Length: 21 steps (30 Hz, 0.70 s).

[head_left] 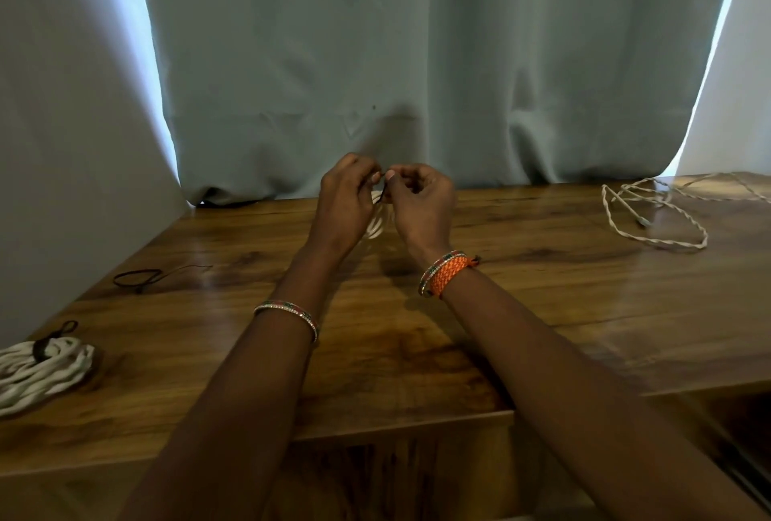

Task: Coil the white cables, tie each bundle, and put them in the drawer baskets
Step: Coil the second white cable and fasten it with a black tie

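Nearest to us, the front edge of the wooden worktop [417, 353] runs across the view, and both forearms reach forward over it. At the near left edge lies a coiled white cable bundle [41, 370], already bound with a dark tie [46, 347] whose loop sticks up behind it. A little farther back on the left we note a loose dark tie [144, 276] lying flat on the wood, well apart from the bundle. The left wrist carries a beaded bangle [292, 314]; the right wrist carries a similar bangle beside an orange braided band [448, 278]. Farther out, at mid-worktop, the left hand [346, 203] and right hand [421, 203] are raised together, fingers curled, fingertips touching. Between them they pinch a thin dark tie strand [381, 180] above a small white cable coil [377, 220], which hangs between the palms and is mostly hidden; we cannot tell how the strand is wrapped. At the far right of the worktop a loose white cable [651, 220] lies in open, uncoiled loops. Behind everything hangs a grey-green curtain [375, 40], with daylight at both edges.
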{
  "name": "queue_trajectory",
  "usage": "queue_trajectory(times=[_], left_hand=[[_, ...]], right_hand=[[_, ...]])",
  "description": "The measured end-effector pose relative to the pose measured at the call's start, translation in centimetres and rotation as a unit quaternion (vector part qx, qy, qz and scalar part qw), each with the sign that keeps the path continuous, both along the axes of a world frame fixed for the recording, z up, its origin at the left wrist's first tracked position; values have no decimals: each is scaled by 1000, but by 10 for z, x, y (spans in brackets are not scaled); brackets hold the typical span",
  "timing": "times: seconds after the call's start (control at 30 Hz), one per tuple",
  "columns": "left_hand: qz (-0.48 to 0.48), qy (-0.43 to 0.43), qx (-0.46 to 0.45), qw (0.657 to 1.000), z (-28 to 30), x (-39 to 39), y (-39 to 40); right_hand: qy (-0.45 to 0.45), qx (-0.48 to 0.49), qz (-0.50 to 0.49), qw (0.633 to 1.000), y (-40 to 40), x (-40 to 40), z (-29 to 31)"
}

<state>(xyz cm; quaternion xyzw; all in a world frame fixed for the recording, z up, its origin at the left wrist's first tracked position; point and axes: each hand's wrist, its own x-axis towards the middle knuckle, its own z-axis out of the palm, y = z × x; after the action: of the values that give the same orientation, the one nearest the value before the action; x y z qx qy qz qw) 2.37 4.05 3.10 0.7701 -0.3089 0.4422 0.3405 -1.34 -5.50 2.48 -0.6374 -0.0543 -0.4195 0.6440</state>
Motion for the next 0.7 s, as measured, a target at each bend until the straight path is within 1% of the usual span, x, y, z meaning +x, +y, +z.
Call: queue_trajectory(times=[0.17,0.33,0.43,0.7], left_hand=[[6,8,17,1000,-2,1,1],[17,14,-1,1000,-4,2,1],[21,7,-10,1000,-1,1,0],[21,19,30,999,-2,-4,-2]], right_hand=[[11,-24,22,999,-4,1,0],[24,-25,44,998,-5,2,0],[23,-2,44,999,-3,1,1],[23,-19,22,999,-2,2,0]])
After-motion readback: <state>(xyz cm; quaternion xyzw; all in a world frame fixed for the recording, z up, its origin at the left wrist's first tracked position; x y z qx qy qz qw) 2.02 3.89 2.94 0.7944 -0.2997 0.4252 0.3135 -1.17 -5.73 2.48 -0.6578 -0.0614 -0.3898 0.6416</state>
